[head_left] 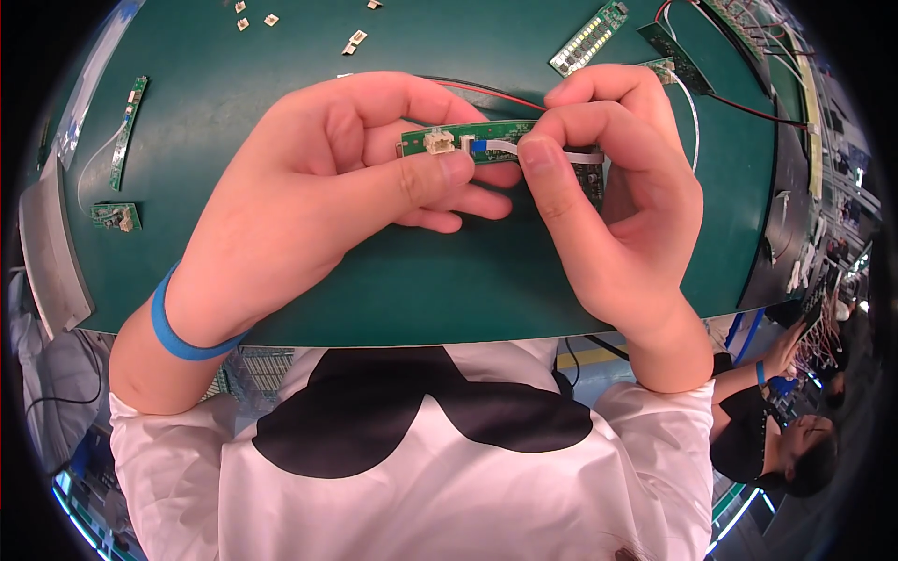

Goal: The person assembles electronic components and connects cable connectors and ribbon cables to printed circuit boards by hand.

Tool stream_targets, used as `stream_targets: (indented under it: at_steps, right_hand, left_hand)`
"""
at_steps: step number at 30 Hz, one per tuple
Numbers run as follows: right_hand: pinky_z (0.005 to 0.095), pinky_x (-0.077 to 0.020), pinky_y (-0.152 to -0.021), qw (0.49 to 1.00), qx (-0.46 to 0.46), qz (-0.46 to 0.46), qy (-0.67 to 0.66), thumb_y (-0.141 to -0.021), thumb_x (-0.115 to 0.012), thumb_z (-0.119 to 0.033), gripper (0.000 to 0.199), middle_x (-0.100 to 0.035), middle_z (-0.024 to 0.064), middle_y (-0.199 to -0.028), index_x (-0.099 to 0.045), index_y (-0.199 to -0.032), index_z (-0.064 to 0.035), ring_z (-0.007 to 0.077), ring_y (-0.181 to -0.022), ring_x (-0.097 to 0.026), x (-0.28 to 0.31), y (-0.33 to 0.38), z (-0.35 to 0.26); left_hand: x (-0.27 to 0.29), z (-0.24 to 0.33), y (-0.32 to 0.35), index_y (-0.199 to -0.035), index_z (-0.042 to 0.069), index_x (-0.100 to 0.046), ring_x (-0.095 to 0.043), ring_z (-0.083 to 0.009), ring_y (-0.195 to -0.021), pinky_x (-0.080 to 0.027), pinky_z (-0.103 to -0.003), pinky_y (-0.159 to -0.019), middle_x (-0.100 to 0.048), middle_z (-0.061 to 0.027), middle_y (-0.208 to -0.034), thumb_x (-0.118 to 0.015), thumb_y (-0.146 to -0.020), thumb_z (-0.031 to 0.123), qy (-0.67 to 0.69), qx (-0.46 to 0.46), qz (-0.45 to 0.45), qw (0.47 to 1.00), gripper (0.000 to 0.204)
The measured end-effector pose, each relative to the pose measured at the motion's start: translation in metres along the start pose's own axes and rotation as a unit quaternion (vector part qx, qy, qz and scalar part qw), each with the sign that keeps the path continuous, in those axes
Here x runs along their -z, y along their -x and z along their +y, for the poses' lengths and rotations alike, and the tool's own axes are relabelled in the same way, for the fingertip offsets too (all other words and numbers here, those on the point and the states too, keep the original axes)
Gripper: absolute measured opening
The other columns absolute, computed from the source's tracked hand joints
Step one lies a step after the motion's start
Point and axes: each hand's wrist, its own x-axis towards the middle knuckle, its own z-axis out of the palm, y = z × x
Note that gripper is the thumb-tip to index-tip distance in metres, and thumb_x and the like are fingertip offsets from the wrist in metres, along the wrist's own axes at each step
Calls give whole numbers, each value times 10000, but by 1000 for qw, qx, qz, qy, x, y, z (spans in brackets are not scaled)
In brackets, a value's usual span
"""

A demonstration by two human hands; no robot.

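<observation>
While gripped at mid-frame just above centre, narrow green circuit board (468, 142) held level and face-up between both hands, presumably so the white connector (439, 141) and the socket beside it stay in view; left hand (327, 187) wrapped around the board's left end, thumb pressed flat along the near edge, fingers curled behind as backing; right hand (608, 196) closed on the white flat ribbon cable (538, 150), thumb and forefinger pinching it tight close to its blue-tipped end, which meets the board at its middle; grip kept close to the tip, likely to keep the thin strip stiff. Red and black wires (486, 92) trailing off behind the fingers toward upper right. Spare boards parked clear of the hands on the green mat (468, 290): LED strip board (587, 37) at upper centre-right, long thin board (128, 131) and small square board (116, 217) at far left. Blue wristband (178, 332) on the left wrist.
</observation>
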Motion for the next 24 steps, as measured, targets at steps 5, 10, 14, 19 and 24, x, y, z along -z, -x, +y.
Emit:
stream_targets:
  at_steps: [5, 10, 14, 19, 24]
  right_hand:
    - [231, -389, -738, 1000, 6, -5, -7, -792, -616, 30, 40, -499, 117, -973, -599, -828, 29, 155, -895, -474, -1, 0, 2]
    - [237, -387, -753, 1000, -6, -2, -8, -787, -623, 28, 50, -497, 110, -966, -601, -831, 22, 162, -900, -470, -3, -1, 0]
    - [246, -390, -762, 999, 12, -13, 39, -769, -639, 25, 74, -495, 102, -967, -599, -832, 19, 169, -904, -468, -4, -2, -4]
    - [269, -363, -874, 997, -11, 52, -52, -854, -511, 14, 137, -533, 119, -1056, -566, -979, 19, 169, -995, -487, 4, -4, -5]
    - [257, -393, -828, 976, -71, 97, -182, -872, -534, -54, 105, -578, 47, -955, -591, -949, -11, 116, -900, -518, 27, -17, 14]
  left_hand:
    - [-5, -4, -2, -1131, -32, -520, -652, -229, -934, -535, -267, -797, -636, -129, -1037, -538, -904, 80, 1, -33, 31, 999, 255]
    - [-4, -4, -4, -1081, -23, -539, -659, -216, -908, -539, -245, -731, -646, -111, -990, -552, -887, 54, 0, -48, 36, 998, 210]
    - [-4, -5, -6, -999, -18, -555, -670, -203, -854, -529, -225, -681, -657, -109, -932, -551, -874, 28, -16, -74, 49, 996, 133]
    - [-7, -3, -2, -875, -8, -559, -674, -181, -772, -505, -216, -654, -666, -134, -897, -568, -849, 15, -67, -106, 122, 984, 35]
    - [-1, 7, 0, -812, 8, -528, -675, -175, -770, -495, -216, -642, -672, -131, -864, -577, -841, 15, -79, -104, 128, 983, 57]
